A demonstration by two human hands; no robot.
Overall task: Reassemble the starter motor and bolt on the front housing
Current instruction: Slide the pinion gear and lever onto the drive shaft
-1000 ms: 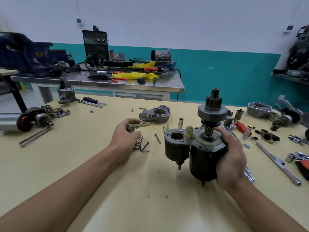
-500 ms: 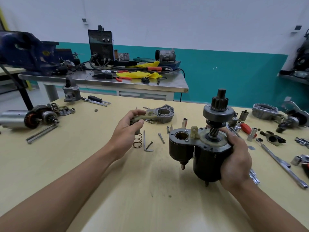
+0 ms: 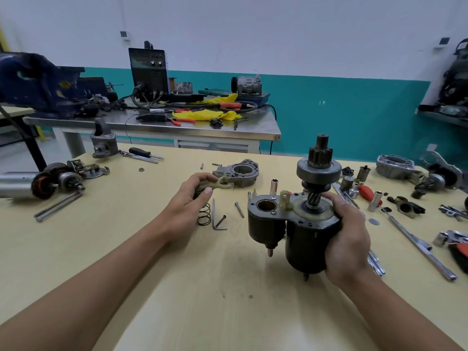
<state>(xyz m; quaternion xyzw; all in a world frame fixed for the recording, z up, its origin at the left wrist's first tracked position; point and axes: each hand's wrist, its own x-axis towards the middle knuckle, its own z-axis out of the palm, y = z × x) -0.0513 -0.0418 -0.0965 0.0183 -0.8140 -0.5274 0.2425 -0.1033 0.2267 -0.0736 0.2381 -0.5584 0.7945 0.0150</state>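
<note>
"Black-bodied starter motor (image 3: pixel 306 239): position?" the first observer asked.

"Upright, over the right half of the pale wooden bench (image 3: pixel 152 274)," the second logged. "Grip: right hand (image 3: pixel 347 241) wrapped round the larger cylinder, thumb up on the grey end plate beside the shaft. Top end: pinion gear (image 3: pixel 319 154), pointing up. The smaller cylinder sits on the motor's left side, open bore facing up. Whether the bottom stud touches the bench: cannot tell."

"And the left hand (image 3: pixel 187 198)?"

"Raised off the bench, thumb and fingers pinching a cream plastic lever (image 3: pixel 217 184). Its forked end points away from the person, toward the front housing (image 3: pixel 238 173). Something dark sits under the lever inside the grip; not identifiable."

"Hands together?"

"Apart. Each is clamped on its own part, and small loose parts lie on the bench between them."

"Status of the front housing?"

"Lying on the bench beyond the left hand, not on the motor, round opening up. The lever tip overlaps its near edge in the view; contact not determinable."

"Which loose parts?"

"One coil spring (image 3: pixel 204 216) just below the left fingers. One hex key (image 3: pixel 217 219) beside it. One long bolt (image 3: pixel 239 209) between hex key and motor. One socket (image 3: pixel 274 186) standing just behind the motor."
</note>
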